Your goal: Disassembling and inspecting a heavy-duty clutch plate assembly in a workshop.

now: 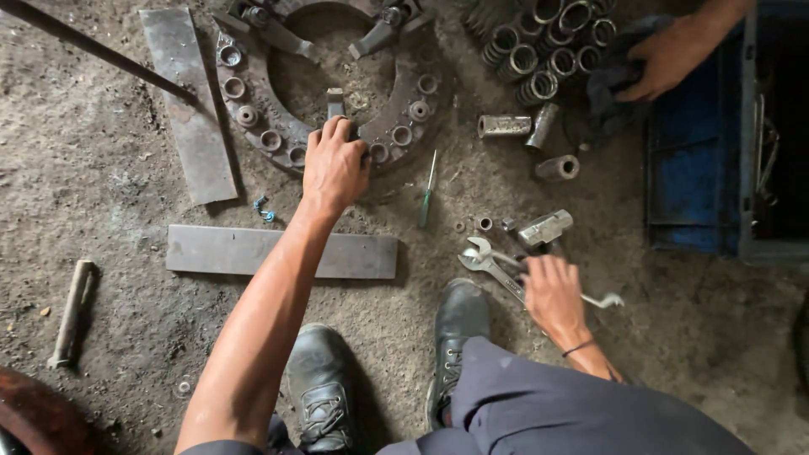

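- Gritty dirt floor (109,354) fills the view, with its widest bare stretches at near left and near right
- Left hand (334,166) rests on the near rim of a round clutch cover plate (253,118) at far centre, its fingers (329,131) curled over the rim beside a small upright lever; whether they grip it or only press cannot be told
- Right hand (552,291) lies on the floor at near right, its fingers bent onto a pair of open-ended spanners (489,263) that cross under it; the grasp looks loose, not clenched
- A hammer head (545,227) sits just beyond the right hand, with small nuts (483,223) to its left
- A green-handled screwdriver (427,192) lies between the two hands, clear of both
- A flat steel bar (253,250) lies across the floor under the left forearm; a second flat bar (187,101) lies left of the plate, nearly touching its edge
- Coil springs (548,46) are heaped at far right, with short metal sleeves (504,125) just nearer
- Another person's hand (670,59) rests on a dark cloth at the edge of a blue toolbox (695,152), which closes off the right side
- Two black boots (324,392) stand at the near edge
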